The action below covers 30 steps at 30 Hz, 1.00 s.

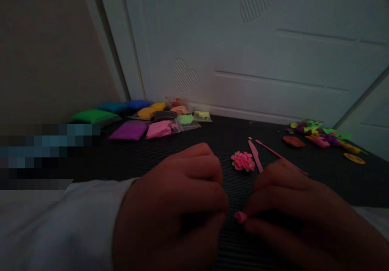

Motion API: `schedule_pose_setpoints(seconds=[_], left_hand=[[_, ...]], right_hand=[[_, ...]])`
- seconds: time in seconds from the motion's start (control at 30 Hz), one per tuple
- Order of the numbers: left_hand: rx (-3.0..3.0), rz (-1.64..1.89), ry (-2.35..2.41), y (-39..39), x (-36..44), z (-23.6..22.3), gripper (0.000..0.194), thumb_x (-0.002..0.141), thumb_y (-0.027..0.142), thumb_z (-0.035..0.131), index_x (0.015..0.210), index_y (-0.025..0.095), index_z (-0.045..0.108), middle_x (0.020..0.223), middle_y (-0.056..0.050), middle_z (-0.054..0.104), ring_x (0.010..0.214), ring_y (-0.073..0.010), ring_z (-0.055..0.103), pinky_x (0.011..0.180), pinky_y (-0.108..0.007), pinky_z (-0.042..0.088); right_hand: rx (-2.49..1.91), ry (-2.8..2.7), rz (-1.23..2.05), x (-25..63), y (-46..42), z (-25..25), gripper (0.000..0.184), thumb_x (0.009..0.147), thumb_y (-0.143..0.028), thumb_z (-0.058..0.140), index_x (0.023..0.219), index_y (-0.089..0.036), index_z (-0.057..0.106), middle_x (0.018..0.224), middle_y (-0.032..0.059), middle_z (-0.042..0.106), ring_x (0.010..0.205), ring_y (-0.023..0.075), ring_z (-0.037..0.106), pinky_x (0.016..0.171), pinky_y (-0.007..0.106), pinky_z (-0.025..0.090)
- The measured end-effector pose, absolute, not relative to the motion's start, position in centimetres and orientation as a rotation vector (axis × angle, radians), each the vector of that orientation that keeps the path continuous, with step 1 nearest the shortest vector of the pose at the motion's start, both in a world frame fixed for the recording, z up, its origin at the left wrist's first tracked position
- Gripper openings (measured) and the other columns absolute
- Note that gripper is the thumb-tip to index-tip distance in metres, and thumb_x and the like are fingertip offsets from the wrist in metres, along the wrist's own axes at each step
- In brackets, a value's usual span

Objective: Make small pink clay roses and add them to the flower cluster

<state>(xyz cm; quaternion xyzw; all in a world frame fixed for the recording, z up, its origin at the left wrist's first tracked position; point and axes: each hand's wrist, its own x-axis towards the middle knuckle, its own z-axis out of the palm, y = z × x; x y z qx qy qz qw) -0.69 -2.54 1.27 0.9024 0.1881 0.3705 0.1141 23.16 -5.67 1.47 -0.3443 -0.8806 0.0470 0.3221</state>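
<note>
Between thumb and fingertips my right hand [291, 210] pinches a small pink clay rosebud [240, 217]. Just left of it, my left hand [173, 206] is closed, its fingers curled and the thumb pressed towards them; whatever lies in its pinch, if anything, is hidden. Beyond the hands sits a cluster of pink clay flowers [242, 161] with green bits at its edge. A pink plastic knife [255, 155] lies beside this cluster, its near end reaching behind my right hand. Further right rests a thin pink modelling stick [281, 158].
Bags of coloured clay stand at the back left, among them a purple pack [129, 130], a green pack [94, 116] and a pink pack [159, 129]. At the right are colourful clay pieces [322, 135] and a reddish-brown lump [293, 141]. A white panelled door [212, 52] rises behind the dark table [209, 135].
</note>
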Motion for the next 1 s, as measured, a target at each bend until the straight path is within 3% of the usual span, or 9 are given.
schedule_pose_setpoints(seconds=[0.13, 0.27, 0.47, 0.53, 0.67, 1.0], left_hand=[[2.548, 1.080, 0.679, -2.1, -0.4, 1.6, 0.015, 0.081, 0.007, 0.068, 0.084, 0.019, 0.077, 0.081, 0.002, 0.066, 0.079, -0.0111, 0.063, 0.069, -0.024, 0.048], [2.336, 1.010, 0.629, -2.0, 0.0, 1.6, 0.013, 0.079, 0.014, 0.081, 0.089, 0.021, 0.078, 0.085, 0.003, 0.074, 0.079, -0.0115, 0.070, 0.071, -0.021, 0.055], [2.070, 0.842, 0.728, -1.6, 0.8, 1.7, 0.012, 0.080, 0.032, 0.078, 0.086, 0.022, 0.081, 0.084, 0.000, 0.076, 0.074, -0.0188, 0.071, 0.063, -0.027, 0.054], [1.886, 0.755, 0.811, -1.7, 1.0, 1.9, 0.012, 0.078, 0.033, 0.079, 0.083, 0.022, 0.081, 0.079, 0.001, 0.073, 0.073, -0.0174, 0.067, 0.063, -0.025, 0.050], [1.494, 0.692, 0.867, -2.0, 1.3, 2.4, 0.007, 0.073, 0.025, 0.086, 0.078, 0.025, 0.082, 0.076, 0.005, 0.073, 0.072, -0.0119, 0.062, 0.066, -0.021, 0.045], [1.301, 0.767, 0.642, -1.6, 1.6, 2.1, 0.014, 0.072, 0.012, 0.089, 0.071, 0.025, 0.083, 0.084, 0.005, 0.081, 0.079, -0.0072, 0.071, 0.075, -0.015, 0.052]], right_hand=[[-0.776, -2.290, 0.129, 23.8, -5.3, 1.9, 0.008, 0.098, -0.029, 0.073, 0.091, -0.026, 0.077, 0.084, -0.0037, 0.077, 0.077, 0.0090, 0.074, 0.068, 0.017, 0.059], [-0.723, -2.200, 0.180, 23.8, -5.1, 1.9, 0.008, 0.096, -0.026, 0.074, 0.089, -0.025, 0.075, 0.076, -0.0055, 0.074, 0.069, 0.0062, 0.072, 0.064, 0.012, 0.056], [-0.705, -2.011, 0.406, 23.0, -4.7, 0.7, 0.012, 0.098, -0.032, 0.074, 0.087, -0.027, 0.074, 0.077, -0.0058, 0.071, 0.069, 0.0082, 0.065, 0.064, 0.019, 0.048], [-0.734, -1.997, 0.440, 23.0, -4.6, 0.5, 0.011, 0.096, -0.033, 0.076, 0.086, -0.028, 0.074, 0.075, -0.0063, 0.071, 0.067, 0.0091, 0.064, 0.061, 0.020, 0.047], [-0.810, -1.938, 0.503, 22.9, -4.3, 0.7, 0.010, 0.091, -0.031, 0.080, 0.082, -0.030, 0.074, 0.072, -0.0077, 0.071, 0.065, 0.0095, 0.063, 0.060, 0.019, 0.047], [-0.856, -1.892, 0.639, 22.6, -4.0, 1.1, 0.016, 0.083, -0.023, 0.079, 0.072, -0.025, 0.068, 0.069, -0.0070, 0.066, 0.064, 0.0096, 0.059, 0.060, 0.019, 0.046]])
